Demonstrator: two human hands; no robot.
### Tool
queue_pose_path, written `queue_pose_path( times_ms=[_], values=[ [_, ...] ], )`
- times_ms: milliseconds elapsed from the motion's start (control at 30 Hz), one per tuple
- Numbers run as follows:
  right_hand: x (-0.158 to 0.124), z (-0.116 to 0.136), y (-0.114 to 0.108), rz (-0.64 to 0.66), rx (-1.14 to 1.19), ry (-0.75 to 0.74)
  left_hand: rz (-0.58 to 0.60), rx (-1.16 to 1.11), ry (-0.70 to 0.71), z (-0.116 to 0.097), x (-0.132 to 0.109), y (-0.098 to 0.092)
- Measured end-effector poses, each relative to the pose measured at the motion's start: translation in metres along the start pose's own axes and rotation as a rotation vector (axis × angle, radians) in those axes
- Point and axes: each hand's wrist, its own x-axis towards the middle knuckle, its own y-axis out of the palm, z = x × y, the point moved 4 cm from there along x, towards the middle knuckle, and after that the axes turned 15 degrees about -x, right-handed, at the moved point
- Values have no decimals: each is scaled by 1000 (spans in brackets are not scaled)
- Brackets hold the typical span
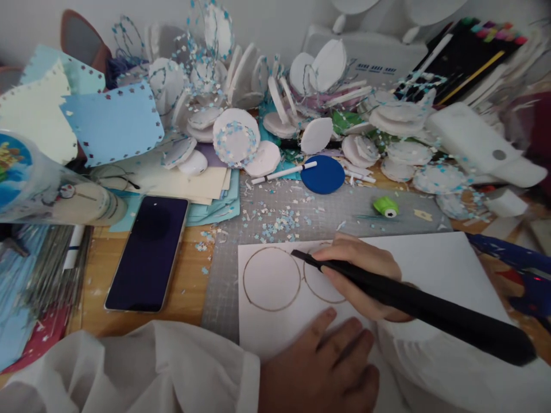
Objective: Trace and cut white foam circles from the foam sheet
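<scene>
My right hand (365, 269) is closed around a long black pen-like tool (413, 304). The tool's narrow tip is at the upper right edge of a brown-outlined circle (272, 279) on a white sheet (430, 258). A second outlined circle (322, 281) lies beside the first, partly hidden by my fingers. My left hand (331, 367) lies flat on the sheet below the circles, its fingers slightly spread and holding nothing. Whether the sheet is paper or thin board I cannot tell.
A grey cutting mat (224, 281) strewn with small paper stars lies under the sheet. White discs (236, 137) crowd the back, near a blue disc (322, 174) and a green punch (385, 206). A phone (148, 252) lies left; a blue glue gun (508, 255) lies right.
</scene>
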Motion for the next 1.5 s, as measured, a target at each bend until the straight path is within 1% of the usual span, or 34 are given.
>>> queue_pose_path(
  times_ms=[200, 333, 400, 567, 767, 867, 1000, 1100, 1200, 1267, 1333, 1433, 1467, 1500],
  values=[
    [2, 4, 2, -46, -24, -39, -14, -9, -5, -1, -1, 2],
    [2, 7, 7, -57, -24, -21, -25, -19, -18, 0, 0, 3],
    [1, 7, 11, -50, -27, -21, -39, -28, -28, 0, 0, 2],
    [-4, 9, 17, -31, -53, -88, -41, -41, -32, 2, 0, 1],
    [-4, 10, 14, 0, -99, -124, -33, -59, -30, 2, -1, -1],
    [-4, 11, 10, -12, -102, -110, -23, -65, -47, 3, -1, -3],
    [-4, 14, 6, -34, -106, -75, -23, -63, -42, 2, 0, -2],
    [-4, 16, 5, -18, -52, -39, -28, -68, -51, 2, 1, 0],
    [-6, 16, 3, -27, -1, 12, -43, -79, -52, 3, 0, 0],
    [-9, 14, 0, -36, 28, 49, -27, -71, -36, 2, 0, 0],
    [-14, 8, -4, -39, 57, 139, 9, -50, -20, 1, 0, 0],
    [-23, -2, -14, -150, 127, 323, 29, -23, -24, 0, -1, 1],
    [-25, -3, -15, -175, 151, 349, 26, -21, -30, 0, -2, 2],
    [-26, -1, -14, -170, 171, 336, 33, -27, -30, -1, -3, 3]
  ],
)
